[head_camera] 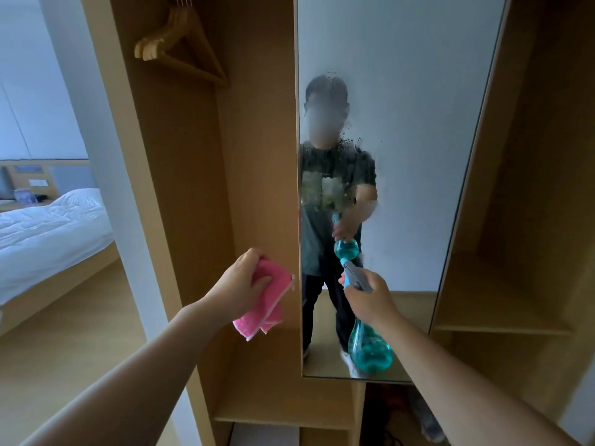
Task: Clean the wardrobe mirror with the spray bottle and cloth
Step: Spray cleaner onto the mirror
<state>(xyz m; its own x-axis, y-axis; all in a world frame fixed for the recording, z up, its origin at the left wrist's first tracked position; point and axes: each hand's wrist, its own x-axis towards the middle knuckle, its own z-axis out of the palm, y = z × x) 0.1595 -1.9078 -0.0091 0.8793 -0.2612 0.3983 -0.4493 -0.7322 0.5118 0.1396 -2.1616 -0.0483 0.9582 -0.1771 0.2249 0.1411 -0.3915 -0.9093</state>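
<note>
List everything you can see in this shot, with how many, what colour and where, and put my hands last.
mirror: one, wet spray patch on its upper middle, on the wardrobe front
wardrobe: one, light wood, open compartments left and right of the mirror
hangers: a few, wooden, hung at top of the left compartment
bed: one, white bedding, in the room at far left
spray bottle: one, teal, nozzle aimed at the mirror
cloth: one, pink, in front of the left compartment
left hand: holds the cloth
right hand: grips the spray bottle's neck
</note>
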